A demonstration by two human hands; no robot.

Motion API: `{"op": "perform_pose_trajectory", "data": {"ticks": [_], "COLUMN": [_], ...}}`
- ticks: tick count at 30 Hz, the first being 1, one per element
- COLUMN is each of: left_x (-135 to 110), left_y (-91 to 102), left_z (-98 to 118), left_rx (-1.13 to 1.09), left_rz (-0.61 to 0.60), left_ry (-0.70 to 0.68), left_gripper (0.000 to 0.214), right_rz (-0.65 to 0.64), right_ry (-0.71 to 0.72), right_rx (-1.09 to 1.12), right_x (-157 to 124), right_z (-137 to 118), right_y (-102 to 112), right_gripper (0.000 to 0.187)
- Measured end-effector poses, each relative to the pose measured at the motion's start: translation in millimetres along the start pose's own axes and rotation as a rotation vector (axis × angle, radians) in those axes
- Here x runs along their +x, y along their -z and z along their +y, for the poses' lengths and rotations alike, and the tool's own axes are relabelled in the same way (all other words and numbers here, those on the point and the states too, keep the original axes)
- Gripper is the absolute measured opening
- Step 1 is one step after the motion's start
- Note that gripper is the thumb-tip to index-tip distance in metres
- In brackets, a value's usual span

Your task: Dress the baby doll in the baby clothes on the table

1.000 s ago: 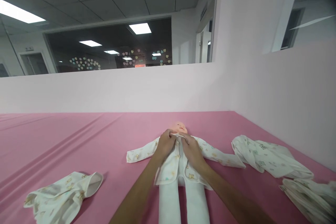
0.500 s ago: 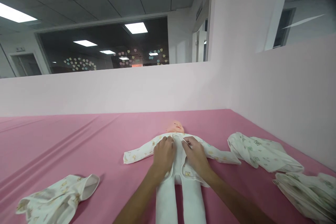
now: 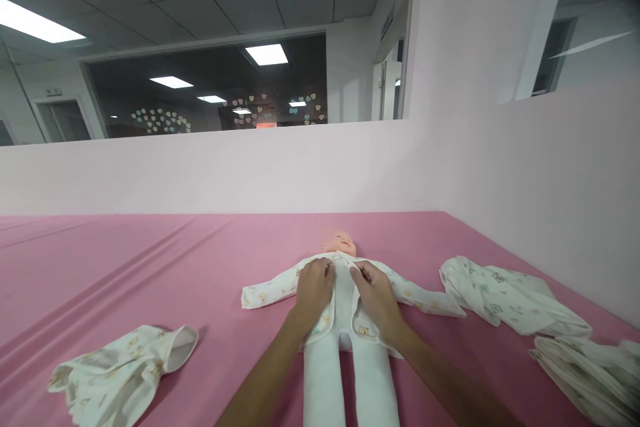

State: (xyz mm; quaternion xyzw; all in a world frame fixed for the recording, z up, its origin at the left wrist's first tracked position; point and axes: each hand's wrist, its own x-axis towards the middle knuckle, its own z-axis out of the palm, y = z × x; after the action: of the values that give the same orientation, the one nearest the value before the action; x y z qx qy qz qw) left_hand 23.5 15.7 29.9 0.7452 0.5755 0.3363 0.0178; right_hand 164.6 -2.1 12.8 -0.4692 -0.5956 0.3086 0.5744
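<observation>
A baby doll lies on its back, its head toward the far wall. It wears a white patterned baby jacket with both sleeves spread out, the front parted over its white body and legs. My left hand is closed on the jacket's left front edge near the chest, fingers curled. My right hand pinches the opposite front edge between thumb and fingers. Both hands are close together below the doll's neck; the exact bits of cloth between the fingertips are partly hidden.
The doll rests on a pink sheet. Crumpled patterned pants or a similar garment lie at the left. Two more patterned cloth items, a bundle and a folded one, lie at the right. A white wall borders the far side.
The whole view has shifted slightly, so things appear a little further right. Both hands stay at the jacket's front edges, with only slight finger movement.
</observation>
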Motion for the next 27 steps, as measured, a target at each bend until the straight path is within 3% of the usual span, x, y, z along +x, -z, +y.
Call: {"op": "perform_pose_trajectory", "data": {"ticks": [6, 19, 27], "left_x": [-2.3, -3.7, -8.6], "left_y": [-0.9, -0.4, -2.0], "left_z": [2.7, 3.4, 6.5], "left_rx": [0.088, 0.158, 0.359], "left_rz": [-0.019, -0.001, -0.082], "left_ry": [0.113, -0.029, -0.136], "left_gripper": [0.024, 0.032, 0.023], "right_rz": [0.001, 0.008, -0.009], "right_ry": [0.010, -0.005, -0.017], "right_rx": [0.005, 0.022, 0.002], "right_x": [-1.1, 1.1, 2.5], "right_z": [-1.0, -1.5, 1.3], "right_y": [-1.6, -2.5, -7.7], "right_gripper": [0.025, 0.026, 0.030]}}
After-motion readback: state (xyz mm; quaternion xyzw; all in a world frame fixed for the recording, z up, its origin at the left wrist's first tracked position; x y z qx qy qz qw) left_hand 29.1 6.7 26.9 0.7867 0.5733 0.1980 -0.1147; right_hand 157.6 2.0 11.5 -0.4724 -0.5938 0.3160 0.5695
